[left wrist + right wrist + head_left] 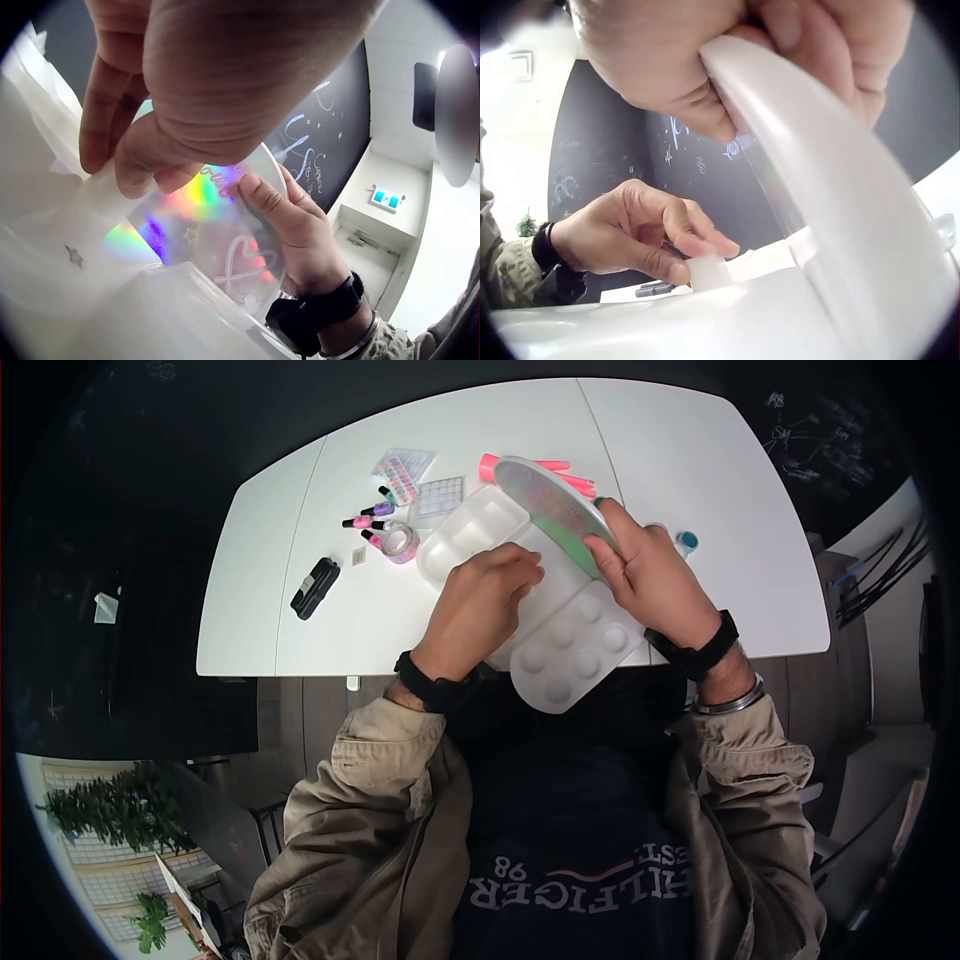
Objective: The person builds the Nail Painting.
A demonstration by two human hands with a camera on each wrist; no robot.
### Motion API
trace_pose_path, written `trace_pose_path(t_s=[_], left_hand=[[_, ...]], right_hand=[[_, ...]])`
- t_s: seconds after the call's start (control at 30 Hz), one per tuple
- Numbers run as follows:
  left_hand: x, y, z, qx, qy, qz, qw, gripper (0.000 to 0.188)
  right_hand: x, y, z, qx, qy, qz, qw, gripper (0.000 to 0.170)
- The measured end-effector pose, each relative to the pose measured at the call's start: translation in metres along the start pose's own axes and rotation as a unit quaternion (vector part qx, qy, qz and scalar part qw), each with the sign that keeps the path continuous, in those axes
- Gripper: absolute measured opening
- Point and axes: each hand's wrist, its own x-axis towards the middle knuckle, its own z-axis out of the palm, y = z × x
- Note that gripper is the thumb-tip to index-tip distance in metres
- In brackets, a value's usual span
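Observation:
My right hand (655, 565) grips the edge of an oval white-rimmed panel (555, 510), which stands tilted above the table. Its holographic face, seen in the left wrist view, carries a heart, stars and curly lettering. My left hand (485, 600) pinches a small whitish tab (707, 271) between thumb and fingertips, close to the panel. Between and below the hands lies a white compartment tray (428, 560), and beside it a white piece with round bumps (560, 685) reaches past the table's front edge.
Left of the tray lie several nail polish bottles (378, 510), a roll of tape (400, 543) and sticker sheets (400, 478). A black case (316, 588) is farther left. Pink tubes (489, 468) lie behind the panel; a small blue-topped jar (686, 542) is at the right.

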Motion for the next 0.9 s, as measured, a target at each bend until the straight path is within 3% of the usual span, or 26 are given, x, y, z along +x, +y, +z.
trace_pose_path(t_s=[0.3,0.63,0.9], left_hand=[[0.001,0.005,0.0,0.007,-0.001,-0.021,1.0,0.018],[-0.003,-0.001,0.0,-0.009,0.009,0.0,1.0,0.015],[-0.005,0.002,-0.001,-0.005,-0.028,0.002,1.0,0.017]], right_hand=[[-0.005,0.01,0.008,-0.043,0.053,-0.032,0.997,0.023],[-0.001,0.005,0.002,-0.038,0.014,0.004,0.999,0.025],[0.003,-0.005,-0.015,-0.155,0.006,0.034,0.987,0.031]])
